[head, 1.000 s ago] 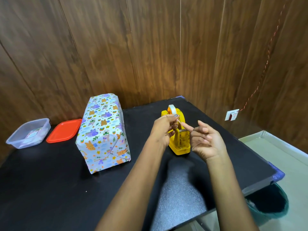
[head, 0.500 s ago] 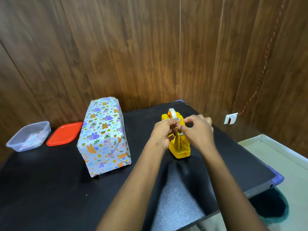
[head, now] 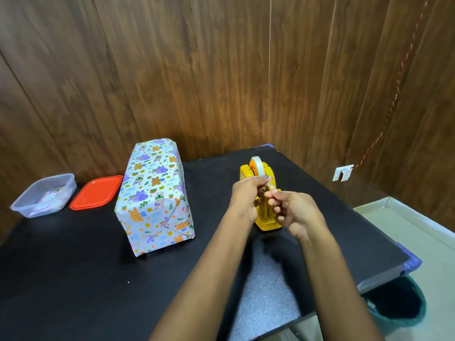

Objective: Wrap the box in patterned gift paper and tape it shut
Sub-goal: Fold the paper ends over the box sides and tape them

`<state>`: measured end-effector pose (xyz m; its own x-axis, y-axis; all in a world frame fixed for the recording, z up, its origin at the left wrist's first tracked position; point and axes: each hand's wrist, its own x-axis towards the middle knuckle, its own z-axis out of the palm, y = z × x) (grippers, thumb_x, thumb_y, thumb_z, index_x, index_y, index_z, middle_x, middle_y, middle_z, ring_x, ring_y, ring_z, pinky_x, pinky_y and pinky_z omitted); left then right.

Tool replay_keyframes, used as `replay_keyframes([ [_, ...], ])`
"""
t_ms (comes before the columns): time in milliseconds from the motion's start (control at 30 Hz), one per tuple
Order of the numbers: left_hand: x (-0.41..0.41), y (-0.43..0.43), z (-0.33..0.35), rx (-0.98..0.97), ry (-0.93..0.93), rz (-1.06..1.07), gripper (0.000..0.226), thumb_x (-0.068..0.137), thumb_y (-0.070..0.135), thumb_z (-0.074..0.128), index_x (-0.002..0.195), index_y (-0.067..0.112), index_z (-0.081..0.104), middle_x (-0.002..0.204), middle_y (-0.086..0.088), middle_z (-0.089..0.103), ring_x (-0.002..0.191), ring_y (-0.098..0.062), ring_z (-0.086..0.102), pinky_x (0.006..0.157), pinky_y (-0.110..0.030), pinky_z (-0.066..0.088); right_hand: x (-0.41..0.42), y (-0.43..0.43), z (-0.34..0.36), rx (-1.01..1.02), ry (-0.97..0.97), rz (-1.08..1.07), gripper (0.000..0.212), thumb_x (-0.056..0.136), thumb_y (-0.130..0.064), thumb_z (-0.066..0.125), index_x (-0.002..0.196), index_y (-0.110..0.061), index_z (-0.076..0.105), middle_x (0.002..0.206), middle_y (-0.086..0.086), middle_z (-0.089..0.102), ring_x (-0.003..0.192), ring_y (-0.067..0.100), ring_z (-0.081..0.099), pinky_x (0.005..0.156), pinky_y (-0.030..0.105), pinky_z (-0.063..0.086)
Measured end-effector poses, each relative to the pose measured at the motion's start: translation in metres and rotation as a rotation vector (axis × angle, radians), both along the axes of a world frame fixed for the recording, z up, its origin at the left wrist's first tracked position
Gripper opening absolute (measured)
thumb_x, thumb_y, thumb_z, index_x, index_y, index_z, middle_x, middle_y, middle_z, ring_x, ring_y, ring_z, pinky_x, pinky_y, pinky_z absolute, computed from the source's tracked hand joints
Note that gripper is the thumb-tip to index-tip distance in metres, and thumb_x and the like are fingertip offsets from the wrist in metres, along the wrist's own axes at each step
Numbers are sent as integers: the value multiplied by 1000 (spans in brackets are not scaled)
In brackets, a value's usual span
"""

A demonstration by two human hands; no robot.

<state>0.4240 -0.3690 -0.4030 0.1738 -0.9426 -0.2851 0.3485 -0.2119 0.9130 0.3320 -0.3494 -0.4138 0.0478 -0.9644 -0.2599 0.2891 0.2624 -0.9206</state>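
Black table (head: 73,279) holds wrapped box (head: 155,193), tub (head: 43,195), lid (head: 97,191); left hand (head: 243,198) and right hand (head: 295,212) pinch tape (head: 270,186).

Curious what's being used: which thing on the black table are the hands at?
The yellow tape dispenser, right behind the left hand and right hand pinching its tape. The wrapped box, red lid and clear tub sit leftward, untouched.

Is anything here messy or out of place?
Little. The folded paper flap at the near end of the wrapped box seems to stick out slightly instead of lying flat, and the red lid lies beside the clear tub, not on it.
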Motion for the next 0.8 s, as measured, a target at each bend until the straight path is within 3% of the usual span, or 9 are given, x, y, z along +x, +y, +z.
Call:
replay_keyframes([
  [67, -2, 4, 0, -37, -53, 5, 7, 84, 3, 59, 86, 4, 65, 62, -4, 56, 35, -2, 50, 35, -10, 36, -1, 0, -5, 30, -61, 12, 28, 95, -13, 48, 71, -7, 61, 42, -4, 48, 36, 4, 35, 34, 13, 22],
  [200, -3, 6, -5, -127, -194, 3, 11, 86, 1, 59, 76, 6, 61, 42, 11, 54, 34, 7, 48, 36, -7, 34, 2, 1, -10, -91, 61, -87, 31, 94, -22, 55, 65, -10, 55, 37, -5, 46, 31, 3, 32, 36, 14, 20],
  [267, -2, 7, -9, -157, -271, 2, 11, 86, 4, 60, 76, 7, 64, 56, 6, 59, 43, 8, 53, 41, -4, 37, 2, 1, -14, -98, 62, -118, 33, 93, -23, 56, 63, -10, 54, 36, -4, 45, 30, 4, 31, 36, 14, 20],
  [333, 0, 6, -15, -176, -383, 11, 11, 86, 11, 62, 80, 8, 70, 74, -1, 64, 68, -1, 61, 59, -9, 46, 2, 1, -19, -96, 93, -150, 34, 92, -23, 58, 61, -10, 52, 34, -5, 43, 29, 3, 30, 34, 13, 20],
  [400, 3, 3, -25, -192, -641, 33, 15, 87, 24, 62, 86, 14, 74, 96, -3, 63, 95, -16, 58, 80, -28, 49, 4, 1, -24, -103, 112, -176, 34, 92, -20, 58, 60, -9, 51, 32, -5, 43, 27, 2, 29, 32, 12, 20],
  [500, 4, 5, -28, -258, -1190, 59, 25, 93, 35, 53, 98, 20, 72, 109, -4, 52, 108, -21, 46, 84, -39, 45, 6, 1, -28, -133, 104, -209, 34, 92, -16, 57, 60, -8, 52, 32, -5, 43, 26, 1, 30, 30, 12, 21],
  [600, 11, 17, -24, -388, -1665, 166, 31, 96, 33, 47, 101, 11, 69, 103, -8, 53, 100, -27, 48, 78, -39, 41, 10, -1, -33, -171, 110, -246, 34, 92, -15, 57, 59, -8, 53, 33, -4, 45, 27, 1, 30, 31, 12, 23],
  [700, 36, 22, -9, -490, -1738, 349, 28, 90, 28, 54, 83, 6, 70, 87, -10, 57, 83, -31, 53, 63, -38, 42, 11, -2, -42, -205, 157, -269, 35, 92, -20, 57, 59, -9, 54, 38, -2, 49, 35, 4, 35, 37, 13, 27],
  [800, 82, 32, 12, -693, -1815, 458, 36, 86, 31, 43, 73, 8, 68, 80, -9, 58, 75, -32, 55, 58, -35, 40, 11, -3, -49, -217, 183, -274, 37, 91, -30, 59, 60, -10, 56, 45, 3, 51, 41, 8, 37, 40, 15, 29],
])
